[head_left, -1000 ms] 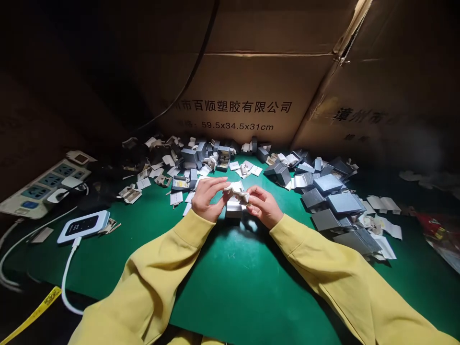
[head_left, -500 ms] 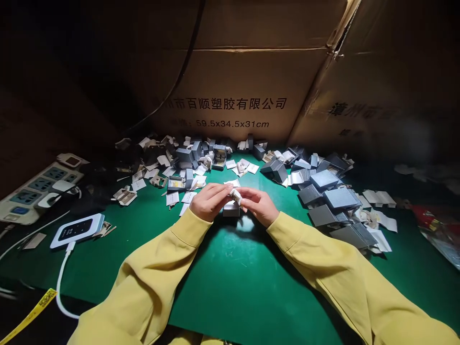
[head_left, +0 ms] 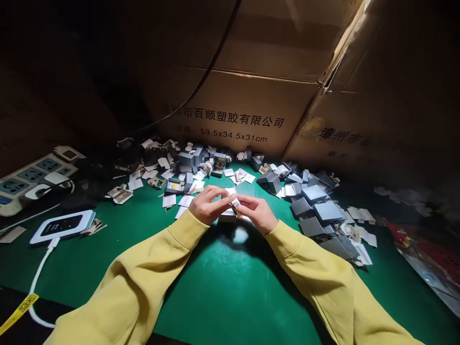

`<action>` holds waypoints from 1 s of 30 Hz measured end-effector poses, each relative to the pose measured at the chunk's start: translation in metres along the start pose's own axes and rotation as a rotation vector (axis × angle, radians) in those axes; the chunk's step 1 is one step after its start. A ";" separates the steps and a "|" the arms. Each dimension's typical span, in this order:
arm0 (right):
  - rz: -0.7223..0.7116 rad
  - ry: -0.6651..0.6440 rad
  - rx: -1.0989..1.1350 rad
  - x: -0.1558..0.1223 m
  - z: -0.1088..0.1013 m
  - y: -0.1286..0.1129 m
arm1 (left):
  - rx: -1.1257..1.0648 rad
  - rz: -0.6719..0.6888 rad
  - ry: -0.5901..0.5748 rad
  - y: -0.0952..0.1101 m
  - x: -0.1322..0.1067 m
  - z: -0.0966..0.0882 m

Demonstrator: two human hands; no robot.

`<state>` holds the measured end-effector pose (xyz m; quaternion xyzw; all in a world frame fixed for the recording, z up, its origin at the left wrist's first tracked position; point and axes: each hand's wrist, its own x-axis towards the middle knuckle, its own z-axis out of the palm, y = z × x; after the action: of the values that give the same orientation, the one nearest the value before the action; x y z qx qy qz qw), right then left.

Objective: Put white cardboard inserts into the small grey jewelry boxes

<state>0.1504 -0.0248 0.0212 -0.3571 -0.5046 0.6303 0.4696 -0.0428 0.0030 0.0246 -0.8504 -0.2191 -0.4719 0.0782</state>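
Observation:
My left hand [head_left: 208,205] and my right hand [head_left: 257,212] meet over the middle of the green table. Their fingertips pinch a small white folded paper piece [head_left: 235,203] from both sides; what is inside its folds is too small to make out. Directly beneath the fingers stands a small box [head_left: 227,218] with a pale inside, partly covered by my hands. Left of my left hand lie white printed cards [head_left: 186,201] and an opened grey box [head_left: 175,186] with something yellow inside.
Grey boxes [head_left: 314,193] and torn white paper pile up at the right, with more along the back. Large cartons [head_left: 230,100] wall off the rear. A white device [head_left: 63,226] with a cable and a power strip [head_left: 36,177] lie left. A plastic bag [head_left: 424,258] is far right.
The camera view has tilted and shifted a little. Both hands stay together at the white folded piece, with the fingers slightly moved and lower over the small box.

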 end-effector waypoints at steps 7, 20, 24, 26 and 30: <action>-0.077 0.320 0.001 0.003 -0.022 0.017 | -0.615 -0.663 -0.366 -0.031 -0.024 -0.005; -0.057 0.281 -0.123 -0.005 -0.018 0.024 | -0.298 -0.565 -0.658 -0.025 -0.023 0.001; -0.069 0.303 -0.123 -0.002 -0.021 0.024 | -0.415 -0.618 -0.669 -0.026 -0.021 -0.001; -0.092 0.321 -0.130 -0.002 -0.022 0.024 | -0.481 -0.656 -0.642 -0.024 -0.020 -0.001; -0.151 0.279 -0.166 -0.004 -0.019 0.023 | -0.602 -0.787 -0.574 -0.016 -0.016 -0.001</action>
<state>0.1637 -0.0239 -0.0061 -0.4397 -0.5102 0.4939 0.5499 -0.0582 0.0116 0.0106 -0.7836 -0.3877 -0.2573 -0.4117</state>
